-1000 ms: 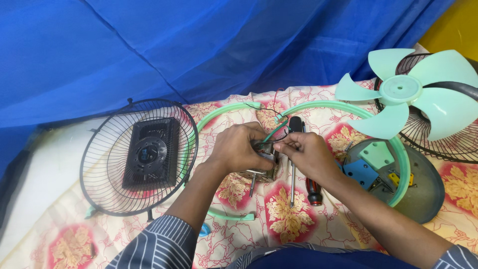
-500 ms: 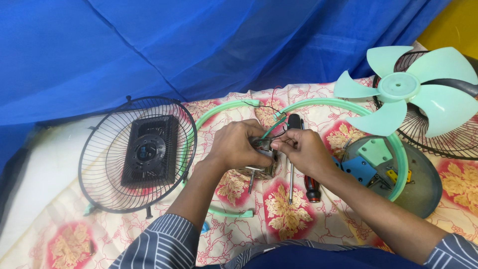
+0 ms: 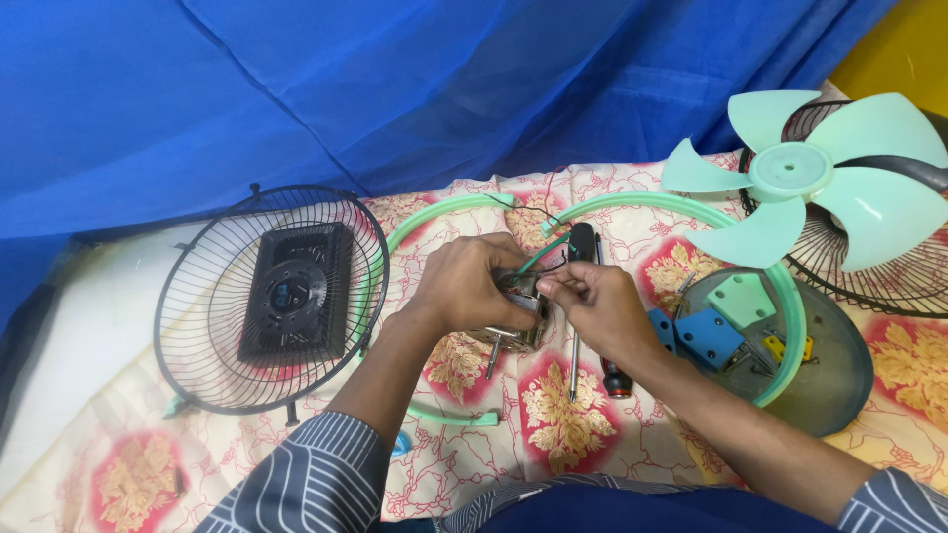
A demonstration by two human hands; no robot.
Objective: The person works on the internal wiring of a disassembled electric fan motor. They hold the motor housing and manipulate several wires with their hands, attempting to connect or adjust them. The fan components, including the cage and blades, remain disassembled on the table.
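Observation:
My left hand (image 3: pixel 472 281) grips a small metal fan motor (image 3: pixel 513 334) over the floral cloth, its shaft pointing down. My right hand (image 3: pixel 597 306) pinches the green and black wires (image 3: pixel 541 255) at the motor's top. Both hands meet at the middle of the view and hide most of the motor. A black-handled screwdriver (image 3: pixel 581 247) lies just behind them, its shank (image 3: pixel 574 367) showing below my right hand.
A black wire fan guard (image 3: pixel 197 336) lies at the left. A mint fan blade (image 3: pixel 805 183) rests on another guard at the right. A grey round base (image 3: pixel 839 375) holds blue and green parts. Mint rings (image 3: pixel 434 219) lie on the cloth. A blue net hangs behind.
The hands and motor have stayed in nearly the same spot; my right fingers shifted slightly on the wires. The view drifted a little.

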